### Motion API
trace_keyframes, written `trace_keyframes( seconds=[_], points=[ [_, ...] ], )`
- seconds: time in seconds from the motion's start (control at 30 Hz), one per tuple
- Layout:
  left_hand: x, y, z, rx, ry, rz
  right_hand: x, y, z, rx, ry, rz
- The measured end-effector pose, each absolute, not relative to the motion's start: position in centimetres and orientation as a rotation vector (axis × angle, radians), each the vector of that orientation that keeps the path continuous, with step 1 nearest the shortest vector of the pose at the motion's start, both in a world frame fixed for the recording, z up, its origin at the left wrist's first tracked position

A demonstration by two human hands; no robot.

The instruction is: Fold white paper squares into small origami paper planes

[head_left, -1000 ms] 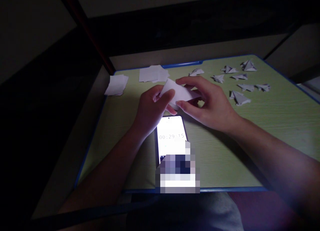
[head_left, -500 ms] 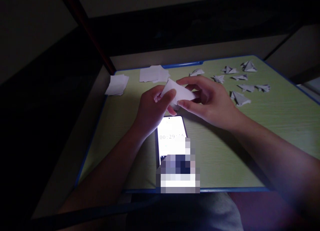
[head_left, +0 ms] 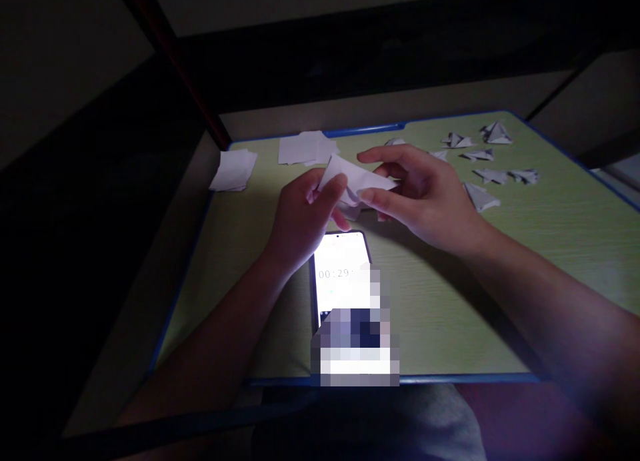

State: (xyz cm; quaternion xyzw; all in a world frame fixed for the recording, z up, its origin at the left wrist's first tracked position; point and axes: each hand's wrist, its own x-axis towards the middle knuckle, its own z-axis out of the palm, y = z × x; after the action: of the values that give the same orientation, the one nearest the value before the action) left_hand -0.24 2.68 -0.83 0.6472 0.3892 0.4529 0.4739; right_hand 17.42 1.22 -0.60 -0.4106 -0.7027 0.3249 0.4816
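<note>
A partly folded white sheet of paper is held up above the table, between my two hands. My left hand grips its left part, thumb pressed on the front face and fingers behind. At the right part of the paper, my right hand holds the lower edge with its thumb; the index finger is raised off the sheet, and the other fingers are partly hidden behind it. Just below the hands lies a phone with a bright screen showing timer digits.
Two piles of white paper squares, one at the left edge and one at the back, lie on the green table. Several folded paper figures are spread at the back right. A pixelated patch covers the phone's lower part.
My right thumb and fingers have shifted on the paper, and its right part has bent down, opening a fold along the lower edge. My left hand keeps its grip almost in place.
</note>
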Motion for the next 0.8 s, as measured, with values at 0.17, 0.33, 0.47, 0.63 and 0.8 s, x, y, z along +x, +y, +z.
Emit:
trace_keyframes(
  seconds=[0.17,0.33,0.47,0.63,0.8],
  points=[
    [-0.23,2.69,-0.89,1.557,0.898,1.115,17.31,1.22,-0.34,-0.99,-1.642,0.837],
    [-0.31,2.59,-0.82,1.551,0.896,1.09,16.99,1.11,-0.29,-0.987,-1.546,0.825],
    [-0.47,2.77,-1.16,1.556,0.865,1.1,17.01,0.94,-0.57,-1.049,-1.659,0.578],
    [-0.45,2.82,-1.29,1.538,0.876,1.091,17.24,0.82,-0.74,-1.103,-1.724,0.33],
    [-0.31,2.67,-1.08,1.54,0.873,1.075,17.48,0.95,-1.0,-1.111,-1.776,0.183]
  ],
)
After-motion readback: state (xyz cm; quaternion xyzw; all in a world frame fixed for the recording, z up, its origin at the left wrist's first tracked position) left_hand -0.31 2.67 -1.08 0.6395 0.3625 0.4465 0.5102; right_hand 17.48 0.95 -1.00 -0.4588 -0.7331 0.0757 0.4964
